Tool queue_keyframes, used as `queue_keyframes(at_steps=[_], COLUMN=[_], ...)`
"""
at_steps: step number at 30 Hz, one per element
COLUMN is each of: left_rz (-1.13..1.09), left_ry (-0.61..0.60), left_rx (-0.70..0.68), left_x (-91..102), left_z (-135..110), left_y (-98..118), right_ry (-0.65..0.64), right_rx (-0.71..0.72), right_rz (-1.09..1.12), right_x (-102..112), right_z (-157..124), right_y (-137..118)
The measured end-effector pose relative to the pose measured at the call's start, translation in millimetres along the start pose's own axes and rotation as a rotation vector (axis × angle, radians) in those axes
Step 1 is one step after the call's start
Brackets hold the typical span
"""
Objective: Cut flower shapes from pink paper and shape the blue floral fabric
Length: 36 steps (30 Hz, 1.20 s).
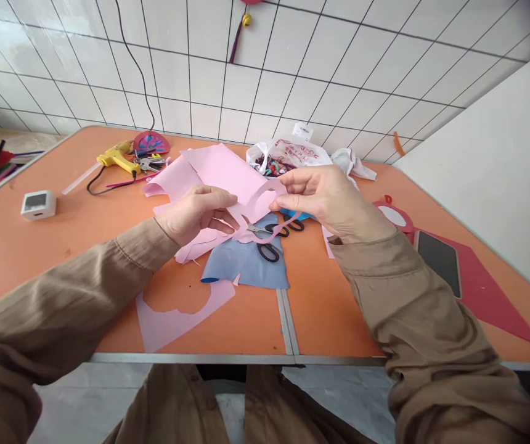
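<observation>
As your right hand (pixel 323 197) grips: its thumb and fingers pinch a pink cut-out (pixel 278 185) with a rounded hole;
Pink cut-out: raised over the middle of the orange table (pixel 334 308), its narrow band curving down towards six o'clock;
Left hand (pixel 200 213): at nine o'clock of the cut-out, thumb and fingers parted; whether the fingertips touch its edge, I cannot tell;
Scissors (pixel 258 229): black-handled, just below the cut-out at six o'clock, over a blue sheet (pixel 251 265);
Pink sheet (pixel 221 166): behind your hands at eleven o'clock, loosely folded;
Pink offcut (pixel 172 324): at seven o'clock, near your edge of the table;
Glue gun (pixel 119 157): yellow, at ten o'clock;
Plastic bag (pixel 302 151): at one o'clock, by the tiled wall (pixel 228 86);
Phone (pixel 438 259): at four o'clock, beside your right sleeve (pixel 413 302), overlapping a red sheet (pixel 491 296).
</observation>
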State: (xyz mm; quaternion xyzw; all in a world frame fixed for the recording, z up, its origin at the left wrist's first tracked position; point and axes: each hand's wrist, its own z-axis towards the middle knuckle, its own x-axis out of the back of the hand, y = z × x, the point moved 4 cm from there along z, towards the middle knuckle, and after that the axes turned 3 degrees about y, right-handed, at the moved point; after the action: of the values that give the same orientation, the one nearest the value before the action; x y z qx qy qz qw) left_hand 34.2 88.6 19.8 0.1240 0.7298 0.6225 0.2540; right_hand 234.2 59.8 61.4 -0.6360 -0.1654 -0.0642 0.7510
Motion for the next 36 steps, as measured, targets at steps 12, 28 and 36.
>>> queue_keyframes(at_steps=[12,28,36], left_rz=[0.149,-0.032,-0.056], left_ry=[-0.102,-0.086,-0.079], left_rx=[-0.076,-0.020,-0.020], left_x=[-9.6,-11.1,-14.4], left_z=[-4,-3,-5], left_y=[-5,-6,-6], right_ry=[-0.007,0.112,0.072], right_rx=[0.061,0.058,0.055], right_rz=[-0.022,-0.004,-0.005], right_x=[-5,3,-2], right_z=[-1,-4,-5], right_y=[-5,-10,-11])
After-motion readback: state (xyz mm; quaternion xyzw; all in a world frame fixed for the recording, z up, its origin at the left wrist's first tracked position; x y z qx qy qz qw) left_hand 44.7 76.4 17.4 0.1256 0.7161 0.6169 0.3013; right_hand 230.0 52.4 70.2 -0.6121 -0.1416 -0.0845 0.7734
